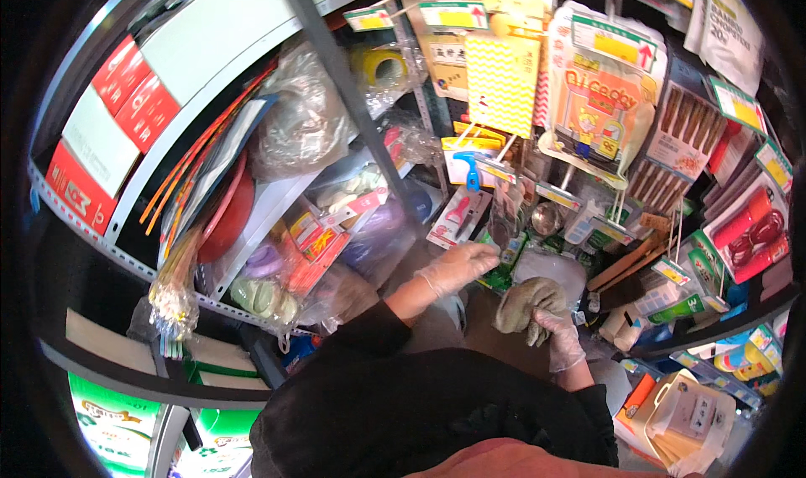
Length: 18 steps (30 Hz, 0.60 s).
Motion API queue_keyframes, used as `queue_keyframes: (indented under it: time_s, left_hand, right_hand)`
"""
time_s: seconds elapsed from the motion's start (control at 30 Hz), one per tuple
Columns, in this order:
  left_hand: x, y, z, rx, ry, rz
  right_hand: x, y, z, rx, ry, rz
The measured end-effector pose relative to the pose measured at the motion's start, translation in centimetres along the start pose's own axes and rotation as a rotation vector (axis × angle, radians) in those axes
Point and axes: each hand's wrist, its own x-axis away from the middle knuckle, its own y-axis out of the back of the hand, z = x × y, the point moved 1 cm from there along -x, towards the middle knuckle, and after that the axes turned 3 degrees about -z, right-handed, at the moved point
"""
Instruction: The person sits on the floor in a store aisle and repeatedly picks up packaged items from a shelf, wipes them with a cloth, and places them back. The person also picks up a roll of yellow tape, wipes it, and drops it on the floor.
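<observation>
My right hand [560, 338], in a clear disposable glove, grips a crumpled grey-green cloth [527, 306] low in front of my body. My left hand [458, 267], gloved the same way, reaches forward with its fingers close together. Its fingertips are beside a clear hanging package [504, 216] and a green package [504, 264]; whether they pinch anything is not clear. Just above that hand hangs a pink peeler on a card [458, 216]. Beyond the cloth is a translucent whitish item [551, 273], partly covered by the cloth.
Price-tagged hooks carry a blue-handled tool [469, 169], a yellow zigzag-patterned pack [502, 84], a ladle [546, 218] and packaged chopsticks [677, 138]. At left, a metal shelf [277, 207] holds plastic-wrapped goods and a red basin [230, 216]. A box of packets [686, 418] stands lower right.
</observation>
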Motion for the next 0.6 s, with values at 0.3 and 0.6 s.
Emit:
queue_keyframes:
  time_s: [0.3, 0.6]
  left_hand:
    - [-3.8, -5.2, 1.5, 0.292, 0.057, 0.516]
    - [-4.9, -5.2, 2.5, 0.408, 0.008, 0.731]
  right_hand:
    - [-0.9, 0.2, 2.3, 0.234, -0.083, 0.342]
    - [-2.2, 0.5, 2.9, 0.22, -0.065, 0.392]
